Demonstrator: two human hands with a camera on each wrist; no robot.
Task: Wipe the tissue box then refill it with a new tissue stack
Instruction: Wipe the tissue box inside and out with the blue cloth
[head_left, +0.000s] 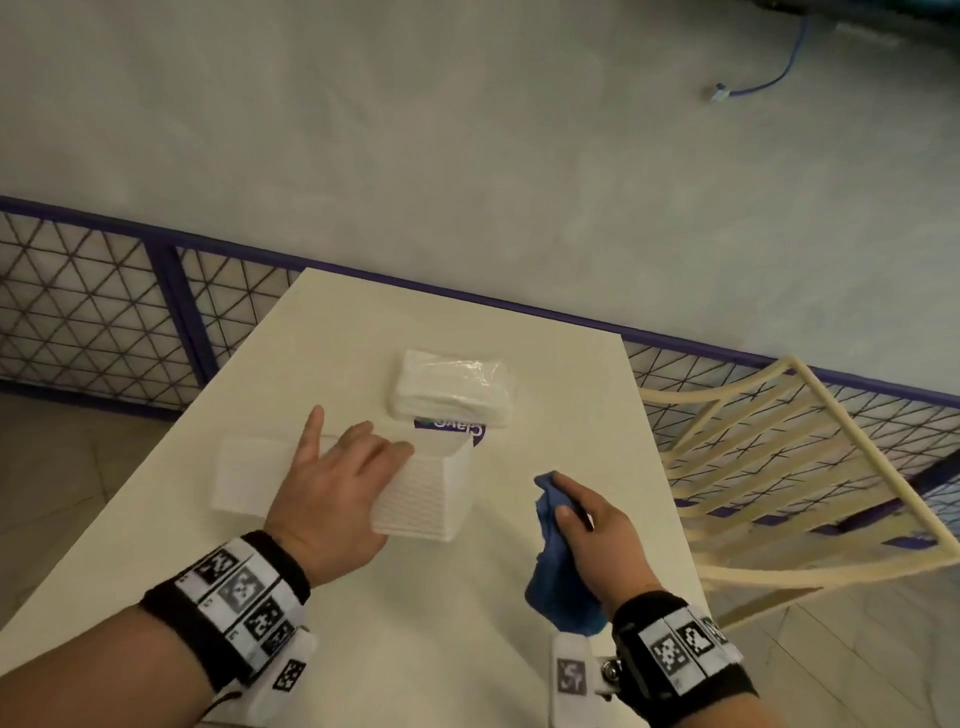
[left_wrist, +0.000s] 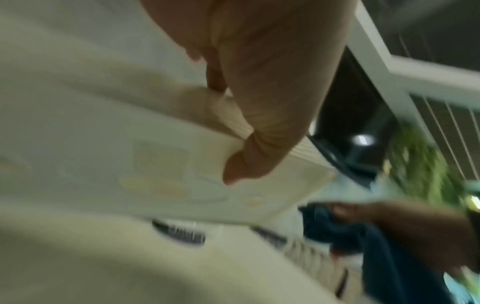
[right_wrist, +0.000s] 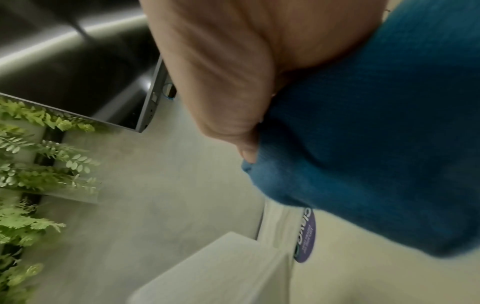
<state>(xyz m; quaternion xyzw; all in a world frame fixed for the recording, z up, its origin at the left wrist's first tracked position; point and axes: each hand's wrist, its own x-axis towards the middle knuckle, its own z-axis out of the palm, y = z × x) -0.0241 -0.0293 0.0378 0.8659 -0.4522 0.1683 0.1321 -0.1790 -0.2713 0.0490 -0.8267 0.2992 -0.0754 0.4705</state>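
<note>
Left hand (head_left: 332, 493): on the white ribbed plastic tissue box (head_left: 426, 493), thumb hooked over its open top edge, fingers curled on the box, index raised; grips it.
Right hand (head_left: 597, 525): clutches a crumpled blue cloth (head_left: 561, 587), held just right of the box, apart from it.
Tissue box: upright on the cream rectangular table (head_left: 467, 649), near the middle, top open.
White flat lid (head_left: 249, 480): lies on the table left of the box, partly behind the left hand.
New tissue stack, white, plastic-wrapped (head_left: 454, 389): on the table just behind the box, purple label (head_left: 457, 428) at its near edge.
Cream slatted chair (head_left: 779, 467): right of the table.
</note>
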